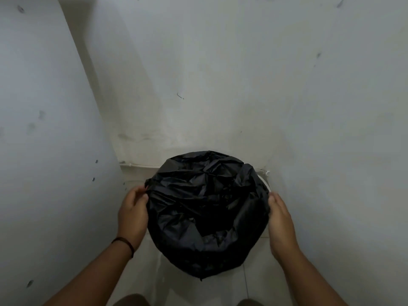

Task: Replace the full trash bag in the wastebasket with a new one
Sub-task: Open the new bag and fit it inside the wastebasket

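A black trash bag (207, 208) covers the round wastebasket, draped over its rim and crumpled inward. Only a sliver of the white wastebasket rim (266, 184) shows at the right rear. My left hand (132, 213) is at the bag's left edge, thumb and fingers pinching the plastic there. My right hand (280, 219) lies along the bag's right side, with its fingers hidden behind the plastic and the thumb on the edge.
The basket stands in a corner between a white wall on the left (44, 129) and a marked white wall behind (220, 85). A thin white cable (141, 166) runs along the wall base. Pale floor tiles (231, 286) lie in front.
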